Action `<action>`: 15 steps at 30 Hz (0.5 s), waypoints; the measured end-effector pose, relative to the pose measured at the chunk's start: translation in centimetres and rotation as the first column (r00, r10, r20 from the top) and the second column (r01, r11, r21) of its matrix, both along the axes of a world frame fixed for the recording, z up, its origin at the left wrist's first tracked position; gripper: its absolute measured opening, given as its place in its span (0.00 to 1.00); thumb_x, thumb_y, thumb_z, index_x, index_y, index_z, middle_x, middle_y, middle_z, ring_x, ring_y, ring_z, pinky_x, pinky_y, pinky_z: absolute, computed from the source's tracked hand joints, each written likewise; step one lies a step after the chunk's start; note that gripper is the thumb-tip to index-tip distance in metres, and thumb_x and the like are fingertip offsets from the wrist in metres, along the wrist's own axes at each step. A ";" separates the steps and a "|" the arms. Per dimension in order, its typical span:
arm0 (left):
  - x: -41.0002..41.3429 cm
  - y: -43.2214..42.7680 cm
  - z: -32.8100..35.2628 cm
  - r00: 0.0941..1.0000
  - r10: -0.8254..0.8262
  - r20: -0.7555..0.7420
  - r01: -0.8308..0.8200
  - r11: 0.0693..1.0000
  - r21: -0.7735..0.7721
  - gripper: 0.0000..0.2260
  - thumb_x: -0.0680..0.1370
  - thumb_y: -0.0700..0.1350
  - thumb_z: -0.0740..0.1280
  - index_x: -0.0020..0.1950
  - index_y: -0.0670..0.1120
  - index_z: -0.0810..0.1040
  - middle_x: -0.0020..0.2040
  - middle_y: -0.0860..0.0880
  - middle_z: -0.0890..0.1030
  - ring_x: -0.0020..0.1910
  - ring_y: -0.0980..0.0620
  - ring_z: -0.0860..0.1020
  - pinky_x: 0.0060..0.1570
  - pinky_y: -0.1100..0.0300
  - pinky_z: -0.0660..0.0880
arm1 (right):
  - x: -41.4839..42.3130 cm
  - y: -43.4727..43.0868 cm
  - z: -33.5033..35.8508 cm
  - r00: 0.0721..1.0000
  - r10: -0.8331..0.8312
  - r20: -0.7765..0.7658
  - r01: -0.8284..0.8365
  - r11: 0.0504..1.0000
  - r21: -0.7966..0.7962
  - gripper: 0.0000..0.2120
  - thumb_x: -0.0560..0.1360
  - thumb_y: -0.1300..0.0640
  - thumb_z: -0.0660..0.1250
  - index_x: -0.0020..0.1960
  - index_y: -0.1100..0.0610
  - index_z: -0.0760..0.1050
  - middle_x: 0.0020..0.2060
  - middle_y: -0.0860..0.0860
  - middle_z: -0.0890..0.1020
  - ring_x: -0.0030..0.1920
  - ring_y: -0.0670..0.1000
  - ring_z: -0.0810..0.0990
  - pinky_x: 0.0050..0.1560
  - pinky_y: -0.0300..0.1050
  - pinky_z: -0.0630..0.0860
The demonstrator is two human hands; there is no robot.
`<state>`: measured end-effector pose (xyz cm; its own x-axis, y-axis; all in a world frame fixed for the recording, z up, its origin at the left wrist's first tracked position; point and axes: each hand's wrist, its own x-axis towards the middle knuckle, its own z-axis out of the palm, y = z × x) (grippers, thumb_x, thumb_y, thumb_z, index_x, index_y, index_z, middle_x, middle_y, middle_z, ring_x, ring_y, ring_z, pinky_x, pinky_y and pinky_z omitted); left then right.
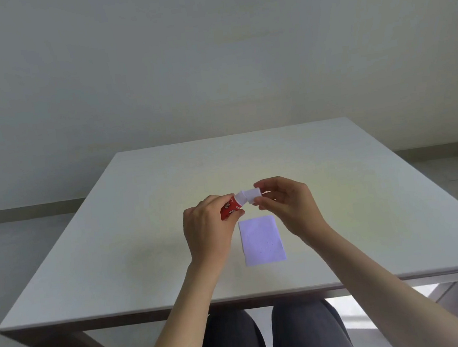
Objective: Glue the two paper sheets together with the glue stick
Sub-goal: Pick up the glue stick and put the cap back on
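White table (146, 212), lone paper sheet (262, 240).

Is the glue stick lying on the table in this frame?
No, the glue stick is held above the table in the left hand, while the right hand grips its white cap.

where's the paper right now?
Head view: the paper lies flat on the table, near its front edge, just below the left hand and right hand.

My hands (251, 213) hold the glue stick (233, 206) above the bench (115, 245), just behind the paper (262, 240) lying before me.
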<state>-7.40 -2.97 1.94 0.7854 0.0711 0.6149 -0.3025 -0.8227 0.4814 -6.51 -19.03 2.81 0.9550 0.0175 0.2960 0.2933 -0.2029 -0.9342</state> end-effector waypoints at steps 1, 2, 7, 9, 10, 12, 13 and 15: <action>-0.1 0.1 0.0 1.000 -0.004 0.006 0.003 1.000 0.017 0.10 0.66 0.47 0.77 0.46 0.49 0.84 0.39 0.51 0.85 0.35 0.47 0.80 0.37 0.53 0.74 | 0.0 0.1 0.1 1.000 -0.002 0.018 0.002 1.000 -0.020 0.11 0.70 0.66 0.71 0.51 0.58 0.79 0.42 0.54 0.85 0.42 0.52 0.85 0.46 0.41 0.81; -0.1 0.1 0.0 1.000 -0.007 0.014 0.006 0.999 0.040 0.10 0.66 0.47 0.77 0.46 0.49 0.84 0.39 0.51 0.85 0.35 0.47 0.80 0.38 0.54 0.72 | -0.1 0.1 0.2 0.999 -0.003 0.036 0.005 0.999 -0.050 0.11 0.70 0.66 0.71 0.51 0.57 0.79 0.42 0.52 0.85 0.42 0.49 0.85 0.46 0.40 0.81; -0.5 0.0 0.0 0.999 0.004 0.045 -0.011 0.989 0.150 0.10 0.64 0.48 0.78 0.43 0.49 0.84 0.37 0.52 0.84 0.32 0.48 0.78 0.42 0.59 0.64 | -0.3 0.4 0.1 0.997 0.015 0.079 0.002 0.976 -0.220 0.05 0.73 0.61 0.70 0.48 0.59 0.80 0.32 0.46 0.80 0.29 0.40 0.79 0.36 0.35 0.77; -0.7 -0.2 -0.3 1.000 0.019 0.024 -0.023 0.985 0.171 0.10 0.64 0.49 0.78 0.42 0.49 0.84 0.36 0.52 0.84 0.32 0.48 0.77 0.43 0.59 0.63 | -0.2 0.6 0.1 0.997 -0.004 0.072 0.037 0.885 -0.463 0.13 0.76 0.52 0.65 0.38 0.59 0.77 0.26 0.51 0.75 0.26 0.49 0.72 0.31 0.43 0.70; -0.9 -0.3 -0.6 1.000 0.019 0.010 -0.020 0.983 0.180 0.10 0.64 0.49 0.78 0.42 0.49 0.83 0.37 0.52 0.84 0.32 0.48 0.77 0.44 0.59 0.63 | -0.1 0.7 0.1 0.996 -0.037 0.075 0.076 0.784 -0.617 0.21 0.77 0.46 0.62 0.32 0.59 0.72 0.25 0.53 0.72 0.27 0.53 0.68 0.30 0.44 0.65; -1.1 -0.5 -1.0 1.000 0.023 -0.016 -0.019 0.982 0.188 0.11 0.64 0.50 0.78 0.42 0.48 0.83 0.37 0.52 0.84 0.33 0.48 0.77 0.46 0.59 0.62 | -0.1 0.5 0.3 0.988 -0.105 0.114 0.155 0.659 -0.736 0.26 0.77 0.39 0.55 0.29 0.56 0.64 0.23 0.51 0.68 0.29 0.55 0.66 0.28 0.44 0.60; -1.1 -0.6 -1.1 0.999 0.033 -0.022 -0.029 0.982 0.184 0.11 0.64 0.50 0.78 0.42 0.48 0.82 0.37 0.52 0.84 0.33 0.48 0.77 0.46 0.59 0.62 | -0.1 0.3 0.3 0.989 -0.088 0.119 0.147 0.689 -0.710 0.24 0.76 0.37 0.55 0.32 0.54 0.67 0.25 0.49 0.69 0.30 0.54 0.67 0.28 0.43 0.61; -0.8 -0.5 -0.9 0.998 0.060 -0.025 -0.055 0.984 0.172 0.11 0.64 0.51 0.78 0.40 0.48 0.81 0.36 0.52 0.83 0.33 0.48 0.77 0.46 0.59 0.63 | -0.3 -0.1 0.4 0.996 0.059 0.069 -0.003 0.778 -0.628 0.15 0.76 0.40 0.57 0.53 0.50 0.71 0.33 0.47 0.75 0.31 0.47 0.72 0.32 0.44 0.67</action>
